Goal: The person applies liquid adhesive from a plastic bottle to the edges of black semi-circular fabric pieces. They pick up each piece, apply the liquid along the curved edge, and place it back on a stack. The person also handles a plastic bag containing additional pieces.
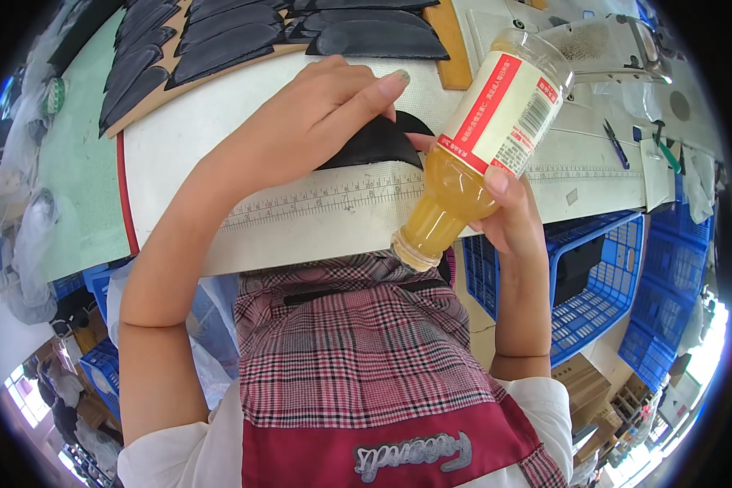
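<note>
Right hand [508,211]'s fingers are wrapped round a clear bottle of yellow liquid [496,114], tipped neck-down. Left hand [321,110]'s over a black curved piece [374,149] on the bench [159,154], can't tell its grip. Looks like steadying the piece tbh; next move needs careful bottle control.

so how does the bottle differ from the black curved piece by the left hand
The bottle is clear, with yellow liquid and a cream-and-red label; the curved piece is plain black. The bottle is round and bulky; the curved piece looks thin. The bottle tilts neck-down in the right hand; the curved piece is partly hidden by the left hand.
</note>
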`<action>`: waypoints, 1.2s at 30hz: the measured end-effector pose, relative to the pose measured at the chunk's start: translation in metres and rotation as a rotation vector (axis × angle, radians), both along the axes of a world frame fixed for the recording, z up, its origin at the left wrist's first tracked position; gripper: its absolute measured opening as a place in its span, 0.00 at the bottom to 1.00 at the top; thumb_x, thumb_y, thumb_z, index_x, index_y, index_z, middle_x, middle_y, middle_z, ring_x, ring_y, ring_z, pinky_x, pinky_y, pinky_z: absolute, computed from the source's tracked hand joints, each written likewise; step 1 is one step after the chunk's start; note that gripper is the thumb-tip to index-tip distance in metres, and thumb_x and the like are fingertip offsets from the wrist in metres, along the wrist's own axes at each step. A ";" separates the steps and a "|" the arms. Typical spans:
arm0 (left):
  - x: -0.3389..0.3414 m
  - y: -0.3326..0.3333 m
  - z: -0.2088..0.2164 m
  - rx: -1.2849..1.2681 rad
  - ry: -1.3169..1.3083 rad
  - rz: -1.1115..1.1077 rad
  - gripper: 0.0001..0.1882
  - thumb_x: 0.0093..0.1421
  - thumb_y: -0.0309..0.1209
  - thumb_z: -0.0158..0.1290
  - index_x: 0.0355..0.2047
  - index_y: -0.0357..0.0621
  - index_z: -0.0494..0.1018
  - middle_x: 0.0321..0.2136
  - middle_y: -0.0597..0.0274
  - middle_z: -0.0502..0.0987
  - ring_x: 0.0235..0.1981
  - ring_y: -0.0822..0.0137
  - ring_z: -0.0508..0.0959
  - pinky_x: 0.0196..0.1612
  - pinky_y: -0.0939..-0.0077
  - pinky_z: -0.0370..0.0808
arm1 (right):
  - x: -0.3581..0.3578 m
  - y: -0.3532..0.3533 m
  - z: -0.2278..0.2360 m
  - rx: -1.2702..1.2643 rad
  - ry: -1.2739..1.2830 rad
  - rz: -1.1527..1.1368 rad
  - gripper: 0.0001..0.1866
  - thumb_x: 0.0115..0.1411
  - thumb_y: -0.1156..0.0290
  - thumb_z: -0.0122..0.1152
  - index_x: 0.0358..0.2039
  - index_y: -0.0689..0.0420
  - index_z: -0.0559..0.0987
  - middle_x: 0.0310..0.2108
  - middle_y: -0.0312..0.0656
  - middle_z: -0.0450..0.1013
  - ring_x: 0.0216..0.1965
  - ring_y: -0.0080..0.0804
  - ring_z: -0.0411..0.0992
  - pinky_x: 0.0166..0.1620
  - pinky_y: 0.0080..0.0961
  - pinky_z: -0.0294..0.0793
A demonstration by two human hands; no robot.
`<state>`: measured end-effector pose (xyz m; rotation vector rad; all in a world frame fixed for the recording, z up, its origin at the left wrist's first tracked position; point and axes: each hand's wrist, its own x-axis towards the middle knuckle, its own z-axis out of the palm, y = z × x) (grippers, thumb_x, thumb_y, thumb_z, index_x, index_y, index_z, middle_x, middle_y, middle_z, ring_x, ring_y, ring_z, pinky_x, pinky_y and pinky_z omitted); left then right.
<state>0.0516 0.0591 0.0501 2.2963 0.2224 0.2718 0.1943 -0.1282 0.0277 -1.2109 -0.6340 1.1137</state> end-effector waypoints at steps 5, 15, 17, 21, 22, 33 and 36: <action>0.003 0.007 0.009 -0.030 0.191 0.089 0.24 0.68 0.44 0.36 0.32 0.35 0.73 0.30 0.58 0.73 0.38 0.64 0.71 0.46 0.74 0.67 | -0.001 -0.004 0.008 -0.040 0.070 -0.020 0.30 0.48 0.55 0.64 0.43 0.68 0.71 0.30 0.45 0.73 0.16 0.17 0.64 0.13 0.12 0.54; -0.008 0.023 0.010 -0.045 0.220 -0.059 0.15 0.66 0.36 0.43 0.31 0.36 0.72 0.30 0.59 0.73 0.36 0.65 0.71 0.42 0.75 0.67 | 0.004 -0.005 0.013 -0.081 0.101 0.040 0.29 0.46 0.56 0.65 0.42 0.65 0.71 0.28 0.41 0.71 0.17 0.17 0.64 0.13 0.13 0.55; -0.010 0.021 0.007 0.026 0.160 -0.049 0.14 0.65 0.36 0.44 0.31 0.37 0.71 0.29 0.60 0.72 0.35 0.65 0.69 0.42 0.75 0.66 | 0.004 -0.002 0.009 -0.049 0.068 0.034 0.32 0.46 0.54 0.65 0.44 0.66 0.71 0.34 0.47 0.73 0.19 0.18 0.67 0.14 0.12 0.56; -0.011 0.015 0.011 0.063 0.169 -0.051 0.14 0.66 0.36 0.42 0.32 0.39 0.72 0.30 0.59 0.73 0.38 0.63 0.70 0.45 0.73 0.65 | 0.002 0.000 0.006 0.008 0.048 0.043 0.34 0.46 0.53 0.64 0.46 0.68 0.70 0.42 0.55 0.74 0.23 0.20 0.71 0.14 0.12 0.57; -0.012 0.014 0.013 0.093 0.201 -0.014 0.14 0.66 0.36 0.42 0.32 0.39 0.72 0.31 0.59 0.73 0.38 0.63 0.70 0.47 0.73 0.64 | 0.002 0.001 0.006 0.002 0.050 0.043 0.34 0.46 0.53 0.64 0.46 0.68 0.71 0.42 0.54 0.74 0.24 0.20 0.71 0.14 0.11 0.58; -0.023 0.017 0.022 0.257 0.317 -0.013 0.10 0.65 0.31 0.42 0.35 0.41 0.73 0.32 0.61 0.74 0.39 0.62 0.71 0.51 0.69 0.60 | 0.003 0.001 0.008 -0.026 0.040 0.071 0.34 0.47 0.52 0.64 0.46 0.67 0.71 0.42 0.55 0.74 0.20 0.18 0.69 0.13 0.11 0.57; -0.024 0.019 0.020 0.202 0.274 -0.018 0.07 0.62 0.27 0.45 0.36 0.42 0.73 0.32 0.61 0.74 0.38 0.63 0.70 0.49 0.71 0.62 | 0.003 0.001 0.009 -0.032 0.046 0.072 0.33 0.47 0.53 0.64 0.46 0.67 0.71 0.42 0.55 0.74 0.20 0.18 0.68 0.13 0.11 0.56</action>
